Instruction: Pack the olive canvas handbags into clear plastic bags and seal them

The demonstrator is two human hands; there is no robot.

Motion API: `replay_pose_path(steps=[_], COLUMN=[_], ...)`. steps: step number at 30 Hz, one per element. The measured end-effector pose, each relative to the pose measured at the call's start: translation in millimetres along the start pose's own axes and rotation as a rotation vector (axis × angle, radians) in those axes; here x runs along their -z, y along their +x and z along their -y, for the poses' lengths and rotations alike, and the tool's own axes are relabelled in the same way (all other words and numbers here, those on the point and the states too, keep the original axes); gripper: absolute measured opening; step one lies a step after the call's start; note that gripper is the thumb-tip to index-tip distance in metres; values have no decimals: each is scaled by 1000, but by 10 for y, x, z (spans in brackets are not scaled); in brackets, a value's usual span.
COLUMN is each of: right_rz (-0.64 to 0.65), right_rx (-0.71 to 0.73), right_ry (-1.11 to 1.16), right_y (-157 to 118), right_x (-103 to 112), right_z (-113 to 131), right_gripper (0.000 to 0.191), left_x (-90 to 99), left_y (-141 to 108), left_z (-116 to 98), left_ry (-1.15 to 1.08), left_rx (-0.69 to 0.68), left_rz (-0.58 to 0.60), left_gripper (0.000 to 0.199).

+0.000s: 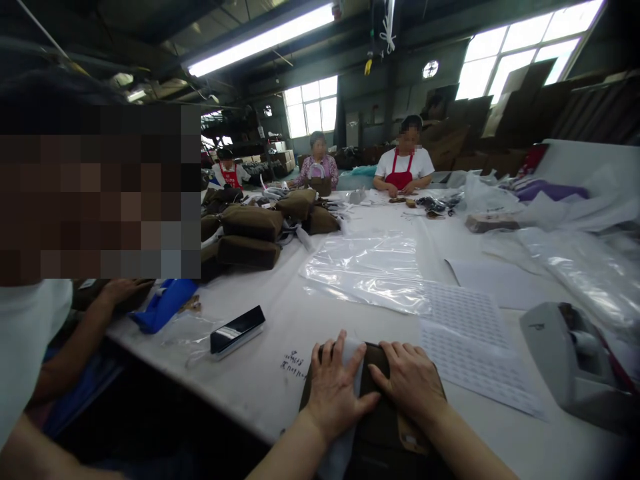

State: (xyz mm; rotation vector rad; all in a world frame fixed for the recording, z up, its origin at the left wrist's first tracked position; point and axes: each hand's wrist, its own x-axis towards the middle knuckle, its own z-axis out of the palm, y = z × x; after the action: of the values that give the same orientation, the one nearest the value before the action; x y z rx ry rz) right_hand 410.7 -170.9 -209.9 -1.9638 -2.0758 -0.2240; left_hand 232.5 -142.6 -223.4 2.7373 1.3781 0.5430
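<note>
A dark olive bag [377, 437] lies at the front edge of the white table, with a strip of thin white wrapping [345, 447] along its left part. Spread over the wrapping and the bag's left side, my left hand [336, 390] has its fingers apart and presses flat. My right hand [413, 380] rests on the upper right of the bag, fingers stretched out and palm down. Below my right wrist a brown tag [411, 437] shows on the bag. Neither hand is closed round anything.
Left of the bag lies a phone-like device [238, 332]. Beyond are clear plastic bags [370, 267], a printed sheet [470, 340] and piled olive bags [253, 223]. A grey machine [570, 360] stands right. One person sits close left; others work across the table [280, 293].
</note>
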Motion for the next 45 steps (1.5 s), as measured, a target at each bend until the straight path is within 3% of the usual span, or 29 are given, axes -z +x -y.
replay_pose_path(steps=[8,16,23,28,31,38,45], right_rz=[102,132,149,111,122,171,187], right_rx=[-26,74,84,54,5,-22,34], right_ry=[19,-26,-37,-37,-5,21,-14], right_y=[181,297,310,272,276,315,361], right_x=[-127,-472,-452,-377,-321,-315,-479], right_z=[-68,-240,-214,-188,-170,-136,-210], right_gripper=[33,50,49,46,44,44,47], left_x=[-125,-77,-141,5,62,-135,-281], left_y=[147,405,400,287,222,202,262], left_z=[101,167,171,77,31,93,142], left_ry=[146,12,51,127,128,48,28], left_rx=[-105,-128,-146,-206,-279,-252,-254], left_rz=[-4,258,185,19,-22,140,176], left_gripper=[73,75,74,65,63,75,74])
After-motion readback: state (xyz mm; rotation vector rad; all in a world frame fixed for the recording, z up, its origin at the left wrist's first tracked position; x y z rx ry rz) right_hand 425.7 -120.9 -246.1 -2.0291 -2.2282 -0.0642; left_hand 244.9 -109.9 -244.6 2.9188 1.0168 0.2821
